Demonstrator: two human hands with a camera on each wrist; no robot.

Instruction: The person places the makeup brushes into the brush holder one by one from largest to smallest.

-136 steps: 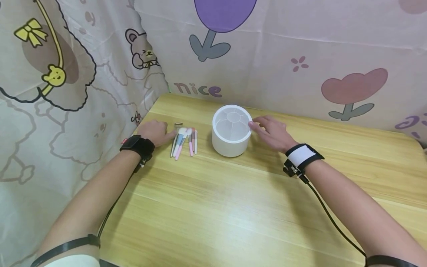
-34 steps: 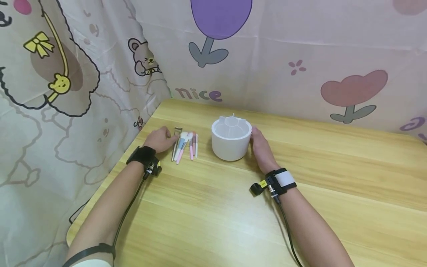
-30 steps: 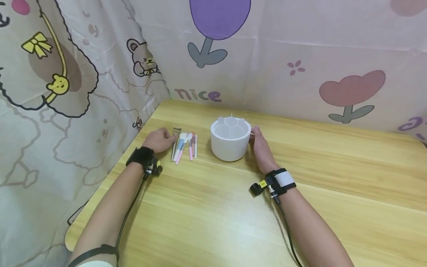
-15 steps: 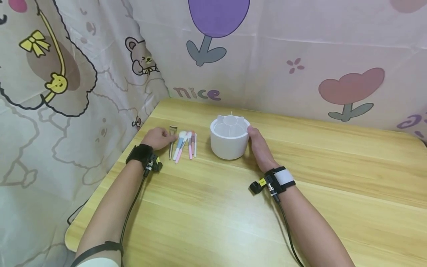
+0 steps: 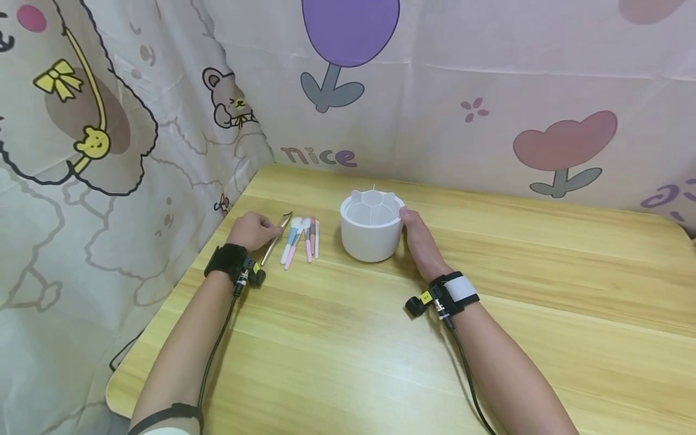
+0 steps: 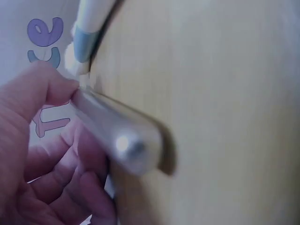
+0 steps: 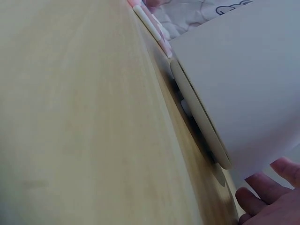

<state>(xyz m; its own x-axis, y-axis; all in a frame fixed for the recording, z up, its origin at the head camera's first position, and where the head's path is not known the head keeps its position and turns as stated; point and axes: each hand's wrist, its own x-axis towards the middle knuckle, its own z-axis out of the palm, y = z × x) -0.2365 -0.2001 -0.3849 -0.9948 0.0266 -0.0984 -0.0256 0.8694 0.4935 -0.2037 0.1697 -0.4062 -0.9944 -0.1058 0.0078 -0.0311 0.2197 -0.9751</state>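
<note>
My left hand [image 5: 251, 232] pinches a slim metallic-handled makeup brush [image 5: 276, 240] between thumb and fingers. Its dark bristle end points away, towards the upper right. Close up in the left wrist view, the rounded end of the silvery handle [image 6: 131, 145] faces the camera. Just right of it lie several more makeup brushes [image 5: 293, 244] with white, blue and pink parts. A white round divided organizer [image 5: 371, 240] stands near the middle, cat-ear shapes on its dividers. My right hand [image 5: 425, 244] touches the organizer's right side, thumb at the rim. In the right wrist view, its fingers are only loosely bent.
The wooden table [image 5: 348, 338] spreads out in front and to the right. Printed curtains [image 5: 446, 90] hang behind it and along its left side. Black cables [image 5: 469, 368] run from the wrist cameras along both forearms.
The left hand has taken hold of the metallic-handled brush, drawn it left from the others and turned it to a slant. The right hand has shifted round the organizer, which now shows raised cat-ear dividers.
</note>
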